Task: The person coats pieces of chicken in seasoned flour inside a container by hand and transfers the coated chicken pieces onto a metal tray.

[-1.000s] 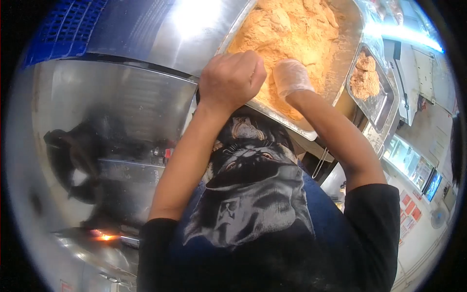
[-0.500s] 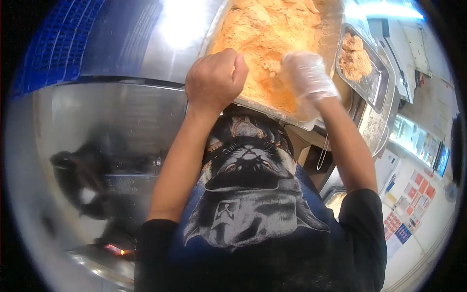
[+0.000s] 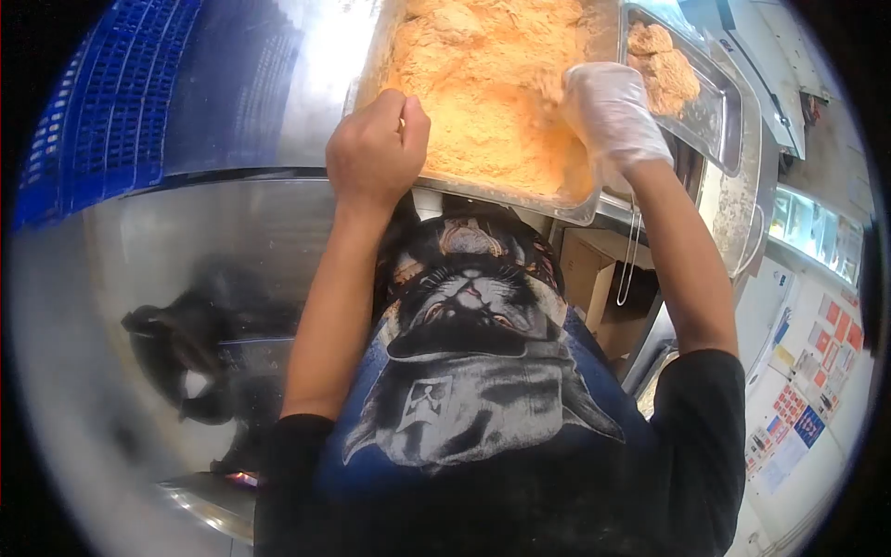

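Observation:
A deep metal tray (image 3: 580, 212) holds a thick bed of orange-tinted breading flour (image 3: 492, 139). Bare and closed in a fist, my left hand (image 3: 376, 148) grips the tray at its left near corner, the fingertips hidden from view. My right hand (image 3: 613, 111) wears a clear plastic glove and is closed over the right side of the flour. From its fingers pokes a flour-coated lump that looks like a piece of breaded chicken (image 3: 549, 86), blurred and mostly covered by the glove.
Right of the flour, a smaller metal tray (image 3: 719, 130) carries coated chicken pieces (image 3: 666, 74). A blue plastic crate (image 3: 111, 102) stands at the far left on a steel counter (image 3: 241, 84). Below are a cardboard box (image 3: 587, 269) and a hanging wire handle (image 3: 626, 269).
My right hand has moved right and slightly up with the coated piece. The view has shifted, so the tray and my left hand appear farther left; the left fist stays at the same corner.

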The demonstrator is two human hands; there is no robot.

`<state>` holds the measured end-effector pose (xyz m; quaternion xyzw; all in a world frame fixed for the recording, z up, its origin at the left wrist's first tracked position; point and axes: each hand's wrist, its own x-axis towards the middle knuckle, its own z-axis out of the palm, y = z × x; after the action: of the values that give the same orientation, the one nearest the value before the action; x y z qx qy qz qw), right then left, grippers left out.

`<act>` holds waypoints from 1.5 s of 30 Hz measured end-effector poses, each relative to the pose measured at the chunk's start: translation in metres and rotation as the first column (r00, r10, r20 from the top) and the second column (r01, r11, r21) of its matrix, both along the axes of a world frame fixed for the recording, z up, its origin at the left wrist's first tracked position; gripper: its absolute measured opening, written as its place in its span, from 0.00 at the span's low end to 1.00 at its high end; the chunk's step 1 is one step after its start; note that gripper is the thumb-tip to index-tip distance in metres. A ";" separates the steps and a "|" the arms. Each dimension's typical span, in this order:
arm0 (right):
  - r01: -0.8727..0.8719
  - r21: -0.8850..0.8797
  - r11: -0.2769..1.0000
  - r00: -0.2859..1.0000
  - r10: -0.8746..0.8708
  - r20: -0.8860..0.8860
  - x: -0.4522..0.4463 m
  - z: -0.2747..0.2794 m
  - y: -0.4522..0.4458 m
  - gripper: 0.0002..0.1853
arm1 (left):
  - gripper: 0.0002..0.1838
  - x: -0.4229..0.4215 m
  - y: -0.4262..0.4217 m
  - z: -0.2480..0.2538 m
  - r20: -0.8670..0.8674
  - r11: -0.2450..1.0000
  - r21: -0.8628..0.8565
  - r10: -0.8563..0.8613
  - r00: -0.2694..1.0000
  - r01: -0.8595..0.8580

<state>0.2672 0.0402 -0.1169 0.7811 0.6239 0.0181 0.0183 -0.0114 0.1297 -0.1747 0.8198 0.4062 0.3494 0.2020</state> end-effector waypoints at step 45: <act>-0.118 -0.266 0.957 0.873 -0.028 -0.487 -0.050 -0.052 0.039 0.20 | 0.14 0.002 0.000 -0.002 0.042 0.994 0.082 0.073 0.996 -0.077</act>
<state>0.2170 0.0793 -0.1685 0.7346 0.6225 -0.2688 -0.0260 -0.0091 0.1299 -0.1771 0.8047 0.4177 0.3895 0.1620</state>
